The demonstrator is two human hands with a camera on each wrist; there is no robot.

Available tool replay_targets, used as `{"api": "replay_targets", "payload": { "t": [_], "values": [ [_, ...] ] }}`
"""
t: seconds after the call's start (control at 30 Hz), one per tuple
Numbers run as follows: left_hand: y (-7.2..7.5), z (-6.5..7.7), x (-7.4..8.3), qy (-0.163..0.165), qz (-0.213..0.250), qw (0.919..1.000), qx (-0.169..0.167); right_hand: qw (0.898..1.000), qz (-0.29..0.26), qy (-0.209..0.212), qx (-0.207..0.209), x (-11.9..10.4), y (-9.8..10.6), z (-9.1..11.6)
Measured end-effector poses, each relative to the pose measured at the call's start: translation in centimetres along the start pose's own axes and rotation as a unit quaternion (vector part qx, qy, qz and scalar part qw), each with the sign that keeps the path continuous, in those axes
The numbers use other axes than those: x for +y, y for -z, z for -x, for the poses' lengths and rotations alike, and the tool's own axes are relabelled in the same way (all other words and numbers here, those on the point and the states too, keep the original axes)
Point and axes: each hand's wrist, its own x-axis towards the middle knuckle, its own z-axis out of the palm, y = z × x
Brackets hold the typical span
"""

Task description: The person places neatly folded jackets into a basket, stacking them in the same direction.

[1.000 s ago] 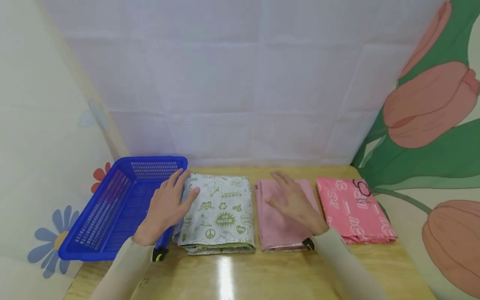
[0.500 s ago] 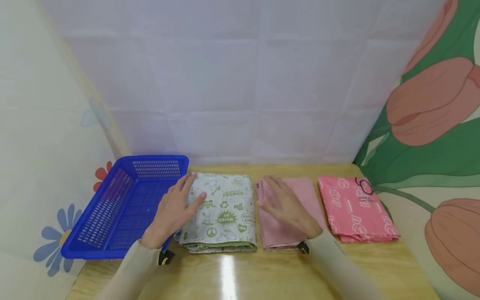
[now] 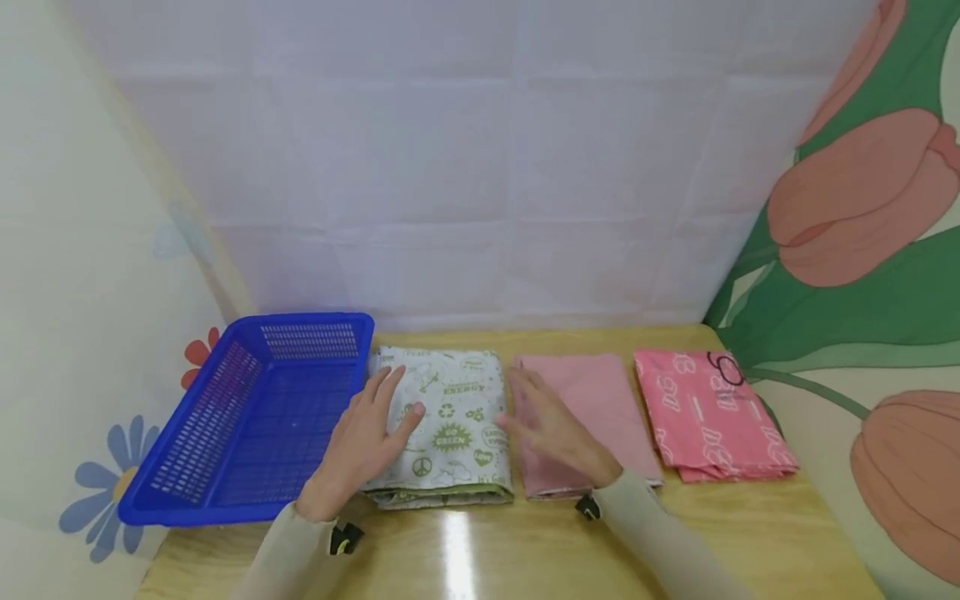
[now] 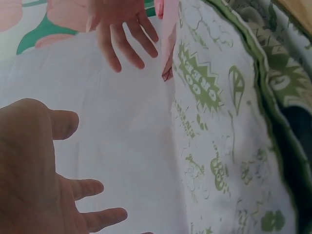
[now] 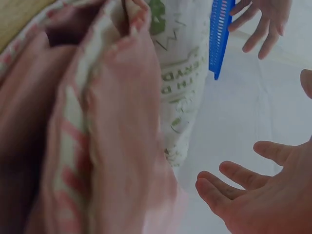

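Note:
My left hand [image 3: 365, 437] is held over the left side of a folded white cloth with green print [image 3: 457, 392], its fingers spread. In the left wrist view a gap shows between that hand [image 4: 44, 170] and the printed cloth [image 4: 214, 131]. My right hand [image 3: 555, 429] hovers with spread fingers over the left part of a folded plain pink cloth [image 3: 600, 392], its thumb toward the printed cloth's right edge. The right wrist view shows the right hand [image 5: 263, 190] apart from the pink cloth [image 5: 122, 122]. Neither hand holds anything.
A blue plastic basket [image 3: 288, 408] stands at the left of the wooden table [image 3: 540, 550]. At the right lies a folded bright pink cloth [image 3: 712, 417] with white figures and a black mark. A white sheet [image 3: 465, 167] hangs behind the table.
Both hands have moved inward: the left hand to the right, from the basket's edge over the printed cloth, and the right hand to the left. The cloths and basket stay in place.

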Motion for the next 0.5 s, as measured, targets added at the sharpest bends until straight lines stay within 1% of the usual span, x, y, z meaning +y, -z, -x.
{"api": "replay_targets", "payload": {
  "t": [0.07,0.17,0.23,0.3,0.4,0.5],
  "values": [
    [-0.3,0.2,0.0,-0.003,0.002,1.0,0.005,1.0,0.0,-0.004,-0.006,-0.2,-0.5,-0.1],
    [-0.9,0.5,-0.1,-0.006,0.007,0.9999,0.009,1.0,-0.002,-0.026,-0.017,-0.5,-1.4,0.3],
    [-1.3,0.7,-0.1,-0.008,0.008,0.9999,0.01,0.999,-0.001,-0.03,-0.021,-0.7,-1.9,0.4],
    [-1.7,0.9,-0.1,-0.008,0.012,0.9999,0.009,0.999,-0.003,-0.029,-0.02,-0.8,-2.3,0.4],
    [-2.2,0.8,0.0,-0.006,0.019,0.9998,0.009,1.0,-0.006,-0.024,-0.008,-0.9,-2.8,0.2],
    [-2.9,0.8,0.0,-0.002,0.019,0.9998,0.01,0.999,-0.015,-0.039,-0.007,-0.9,-3.4,0.2]
  ]
}}
